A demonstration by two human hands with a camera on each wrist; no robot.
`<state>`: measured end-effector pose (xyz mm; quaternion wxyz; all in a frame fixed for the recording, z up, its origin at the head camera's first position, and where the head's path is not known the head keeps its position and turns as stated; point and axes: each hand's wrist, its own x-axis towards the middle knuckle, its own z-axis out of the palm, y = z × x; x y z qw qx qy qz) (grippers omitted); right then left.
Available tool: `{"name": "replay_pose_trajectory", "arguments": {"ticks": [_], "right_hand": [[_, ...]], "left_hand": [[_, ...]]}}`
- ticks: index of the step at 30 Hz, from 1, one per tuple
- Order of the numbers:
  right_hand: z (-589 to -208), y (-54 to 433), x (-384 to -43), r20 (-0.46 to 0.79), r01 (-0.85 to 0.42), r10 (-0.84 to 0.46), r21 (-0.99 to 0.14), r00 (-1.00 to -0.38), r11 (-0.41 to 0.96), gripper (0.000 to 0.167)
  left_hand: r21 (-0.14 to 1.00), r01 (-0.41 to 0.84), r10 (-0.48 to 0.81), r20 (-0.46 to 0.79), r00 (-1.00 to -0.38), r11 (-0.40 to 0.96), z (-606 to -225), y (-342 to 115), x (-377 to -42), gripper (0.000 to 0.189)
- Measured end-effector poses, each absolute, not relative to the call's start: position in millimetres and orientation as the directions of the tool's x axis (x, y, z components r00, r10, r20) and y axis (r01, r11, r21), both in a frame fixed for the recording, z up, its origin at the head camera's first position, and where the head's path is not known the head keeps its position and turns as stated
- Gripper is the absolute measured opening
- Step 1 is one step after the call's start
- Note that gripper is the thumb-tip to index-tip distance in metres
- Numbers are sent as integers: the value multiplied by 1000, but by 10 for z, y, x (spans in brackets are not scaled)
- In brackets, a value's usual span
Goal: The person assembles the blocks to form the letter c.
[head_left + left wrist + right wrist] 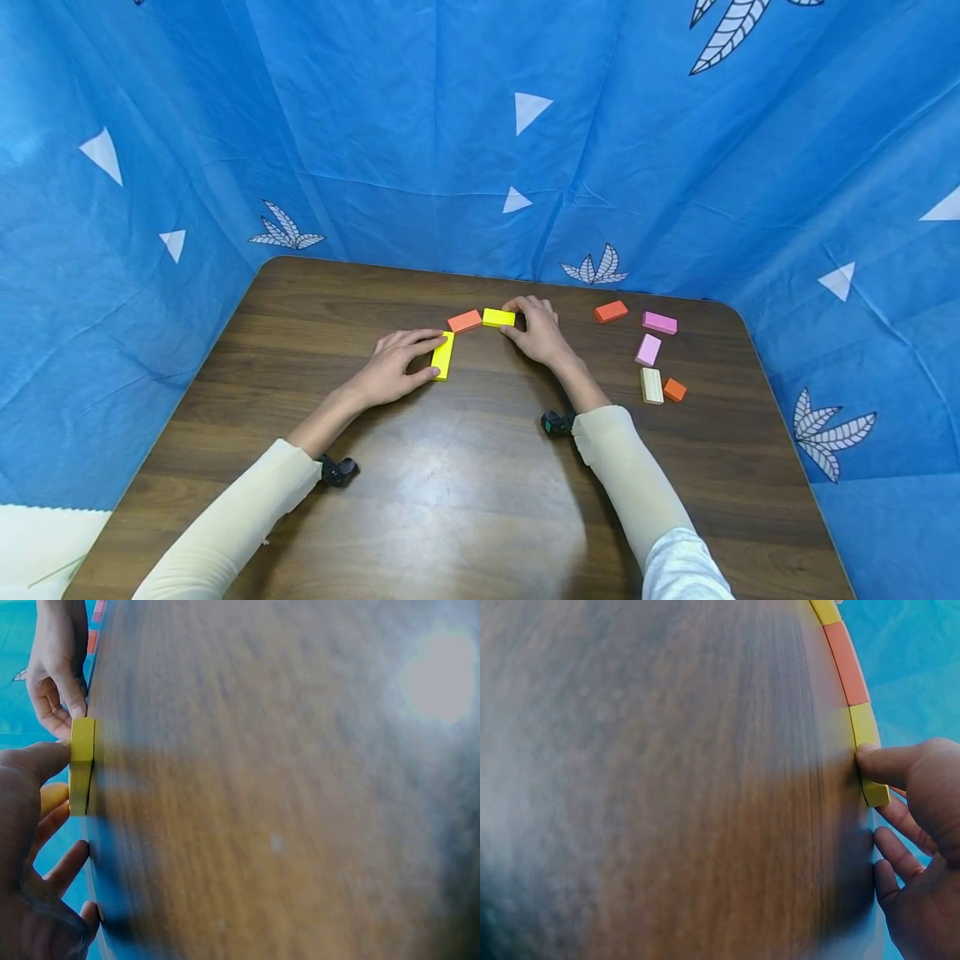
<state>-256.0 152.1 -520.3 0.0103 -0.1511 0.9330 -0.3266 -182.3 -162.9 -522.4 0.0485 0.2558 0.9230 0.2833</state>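
Head view: we look down on a brown wooden table [450, 508] set against blue patterned cloth [435, 125]. Near its far edge, the left hand [395, 367] grasps a long yellow block [443, 357] by its ends, between thumb and fingers. The right hand [538, 332] pinches a short yellow block [497, 317] at its right end. Between them lies an orange block [464, 322], and the three make a bent line. To the right, untouched, we find a red-orange block [611, 312], a pink block [660, 322], a pale pink block [648, 350], a cream block [652, 386] and a small orange block [675, 390].

Left wrist view: we see the left fingers on yellow at the table's edge, with the right hand beyond. We cannot tell how every finger lies.

Right wrist view: we see the right thumb pressing the short yellow block, its end against the orange one; yellow shows again at the orange block's other end.

We judge that a sideways push from either hand could knock the orange block out of line, since nothing grips it. Uneven thumb pressure could twist either yellow block and open a gap at the joins.
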Motion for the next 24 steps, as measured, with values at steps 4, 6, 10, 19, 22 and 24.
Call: {"name": "replay_pose_trajectory", "arguments": {"ticks": [4, 6, 10, 19, 22, 24], "right_hand": [[-5197, 1528, -2555, 80, -277, -293, -621, -953, 733, 39], [-5196, 1544, -2556, 91, -290, -301, -625, -949, 725, 42], [-5195, 1612, -2569, 119, -323, -323, -630, -939, 706, 45], [-5157, 1975, -2570, 121, -290, -280, -644, -952, 708, 49], [-5126, 2149, -2572, 135, -273, -246, -656, -960, 704, 49], [-5095, 2272, -2580, 152, -263, -218, -663, -964, 701, 50]], "left_hand": [[545, 444, 499, 53, -865, 712, -5227, -1626, -1827, 61], [542, 446, 500, 55, -864, 712, -5225, -1624, -1825, 61], [541, 448, 499, 60, -865, 712, -5218, -1621, -1818, 62], [541, 448, 499, 60, -865, 712, -5230, -1614, -1816, 61], [543, 443, 498, 52, -866, 714, -5232, -1616, -1819, 61], [547, 440, 497, 50, -866, 712, -5231, -1618, -1821, 62]]}}
